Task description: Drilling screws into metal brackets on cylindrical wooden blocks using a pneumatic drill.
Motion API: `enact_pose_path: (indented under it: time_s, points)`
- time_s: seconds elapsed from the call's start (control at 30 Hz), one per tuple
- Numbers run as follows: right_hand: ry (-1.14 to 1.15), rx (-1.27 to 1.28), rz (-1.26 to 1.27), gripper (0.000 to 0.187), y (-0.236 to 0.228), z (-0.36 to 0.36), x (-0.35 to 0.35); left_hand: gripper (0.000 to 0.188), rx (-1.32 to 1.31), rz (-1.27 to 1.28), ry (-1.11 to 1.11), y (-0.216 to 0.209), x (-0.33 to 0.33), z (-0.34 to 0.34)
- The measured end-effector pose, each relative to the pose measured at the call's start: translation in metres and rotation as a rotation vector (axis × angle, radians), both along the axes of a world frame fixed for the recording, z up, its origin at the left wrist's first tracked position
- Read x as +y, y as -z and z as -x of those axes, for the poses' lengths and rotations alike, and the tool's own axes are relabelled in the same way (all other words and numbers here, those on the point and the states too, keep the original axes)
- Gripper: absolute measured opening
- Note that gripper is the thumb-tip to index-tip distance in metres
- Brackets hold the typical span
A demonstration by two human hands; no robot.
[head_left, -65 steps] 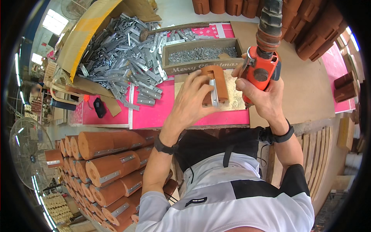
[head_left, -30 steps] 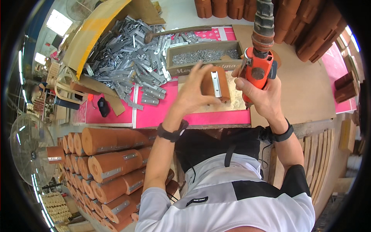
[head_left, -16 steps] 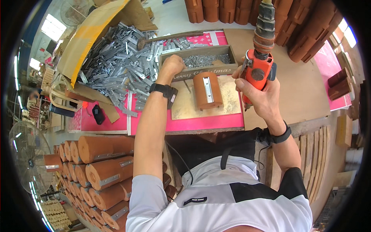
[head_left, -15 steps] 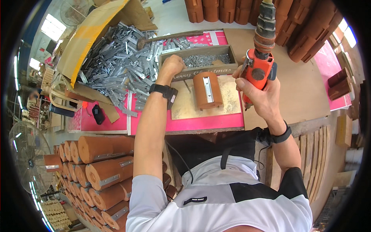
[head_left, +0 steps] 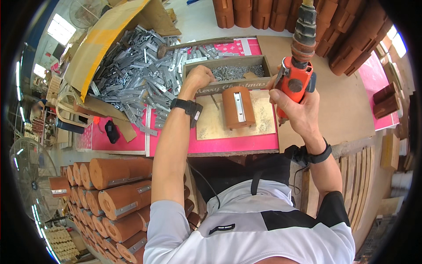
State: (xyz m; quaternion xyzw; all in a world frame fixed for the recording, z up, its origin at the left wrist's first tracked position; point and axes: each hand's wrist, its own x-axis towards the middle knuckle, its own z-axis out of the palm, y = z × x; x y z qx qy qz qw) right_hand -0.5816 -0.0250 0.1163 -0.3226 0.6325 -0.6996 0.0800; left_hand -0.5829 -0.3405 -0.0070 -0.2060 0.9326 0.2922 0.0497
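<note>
My right hand point(head_left: 300, 111) grips an orange-red power screwdriver point(head_left: 293, 83) with a dark upper end; its tip points down beside the work board. My left hand point(head_left: 200, 78) is at the left end of a wooden box point(head_left: 235, 84) of small screws point(head_left: 233, 71). Its fingers are curled together, and whatever they hold is hidden. In front of the box, a brown wooden cylinder point(head_left: 228, 110) lies on a pale board point(head_left: 211, 125). A silver metal strip point(head_left: 239, 107) with holes runs along the cylinder's upper side.
A torn cardboard box point(head_left: 103, 42) spills metal strips point(head_left: 140, 66) at the left. Brown cylinders point(head_left: 125, 200) are stacked at the lower left; more cylinders point(head_left: 241, 13) stand along the back. A stick point(head_left: 198, 43) lies behind the screw box. Brown cardboard point(head_left: 334, 105) covers the table's right side.
The whole scene sits slightly lower in the view. My left hand stays at the screw box with its fingers curled, and my right hand keeps hold of the power screwdriver.
</note>
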Motion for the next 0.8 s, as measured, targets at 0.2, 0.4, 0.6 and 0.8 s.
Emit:
enact_pose_path:
  time_s: [0.2,0.4,0.6,0.8]
  points:
    - [0.003,0.005,-0.099,0.027,-0.004,0.004,0.000,0.017,0.109,-0.055,-0.143,-0.007,0.008,-0.010]
    - [0.026,0.032,-0.077,0.028,-0.013,0.005,-0.012,0.021,0.411,-0.215,-0.167,-0.031,0.022,-0.028]
    - [0.035,0.037,-0.057,0.031,-0.028,0.013,-0.033,0.012,0.689,-0.667,-0.254,-0.047,0.073,-0.075]
    - [-0.007,0.258,0.233,0.025,-0.030,0.012,-0.072,0.016,0.714,-0.764,-0.174,-0.033,0.127,-0.108]
